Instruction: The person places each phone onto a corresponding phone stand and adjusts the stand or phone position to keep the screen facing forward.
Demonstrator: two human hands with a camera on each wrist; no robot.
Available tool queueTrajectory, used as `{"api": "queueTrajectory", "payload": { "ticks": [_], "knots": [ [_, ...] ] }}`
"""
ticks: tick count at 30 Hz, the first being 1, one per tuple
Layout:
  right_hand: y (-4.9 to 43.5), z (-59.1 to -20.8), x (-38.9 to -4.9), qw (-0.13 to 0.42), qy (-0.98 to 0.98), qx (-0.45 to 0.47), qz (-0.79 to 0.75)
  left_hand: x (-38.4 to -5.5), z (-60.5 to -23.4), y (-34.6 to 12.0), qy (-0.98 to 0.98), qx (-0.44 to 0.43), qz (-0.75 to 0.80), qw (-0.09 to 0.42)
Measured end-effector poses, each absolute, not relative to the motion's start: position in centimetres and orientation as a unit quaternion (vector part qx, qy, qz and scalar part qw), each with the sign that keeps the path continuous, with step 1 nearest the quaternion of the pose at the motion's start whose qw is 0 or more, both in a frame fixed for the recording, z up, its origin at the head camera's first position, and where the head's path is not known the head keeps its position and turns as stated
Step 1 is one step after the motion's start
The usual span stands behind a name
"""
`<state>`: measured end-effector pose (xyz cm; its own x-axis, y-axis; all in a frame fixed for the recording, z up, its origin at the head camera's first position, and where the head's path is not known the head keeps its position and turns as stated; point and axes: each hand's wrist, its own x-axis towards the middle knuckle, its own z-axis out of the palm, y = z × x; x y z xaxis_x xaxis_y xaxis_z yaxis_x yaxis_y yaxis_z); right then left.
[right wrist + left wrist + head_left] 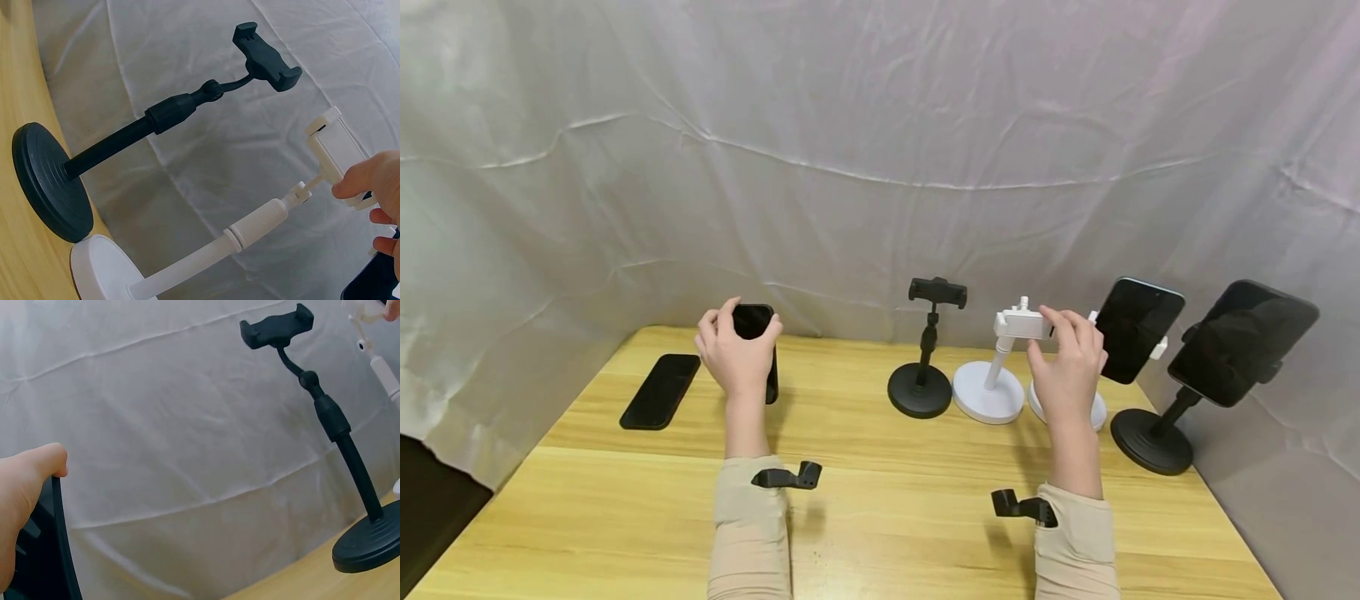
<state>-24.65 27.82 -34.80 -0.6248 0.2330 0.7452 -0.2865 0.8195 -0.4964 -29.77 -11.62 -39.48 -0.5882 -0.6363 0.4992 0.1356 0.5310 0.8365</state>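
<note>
My left hand (pixel 735 354) grips a black phone (pixel 752 320) by its sides and holds it upright at the left of the table. In the left wrist view the thumb lies over the edge of that phone (pixel 47 550). At the right, my right hand (pixel 1067 362) pinches the end of the clamp (pixel 1024 324) on a white phone stand (pixel 988 392). The clamp holds no phone; the right wrist view shows the thumb against the clamp (pixel 337 147). Beside it stands a black phone stand (pixel 920 390) whose clamp (pixel 937 291) is also without a phone.
Another black phone (pixel 660 392) lies flat at the left. A second white stand (pixel 1097 412) bears a phone (pixel 1138 329), partly behind my right hand. Far right, a black stand (pixel 1152 442) carries a large dark phone (pixel 1243 342). Grey cloth (pixel 850 233) hangs behind the table (pixel 887 517).
</note>
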Motion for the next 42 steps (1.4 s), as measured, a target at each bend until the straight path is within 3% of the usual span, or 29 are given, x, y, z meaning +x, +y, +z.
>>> {"api": "queueTrajectory", "payload": {
  "ticks": [20, 42],
  "knots": [
    [27.9, -34.8, -24.7, 0.430, -0.853, 0.013, 0.295, -28.7, -37.0, -9.9, -0.762, 0.113, -0.447, 0.454],
    [27.8, -34.6, -24.6, 0.422, -0.856, 0.007, 0.298, -27.9, -35.1, -6.9, -0.768, 0.056, -0.455, 0.448]
  ]
}}
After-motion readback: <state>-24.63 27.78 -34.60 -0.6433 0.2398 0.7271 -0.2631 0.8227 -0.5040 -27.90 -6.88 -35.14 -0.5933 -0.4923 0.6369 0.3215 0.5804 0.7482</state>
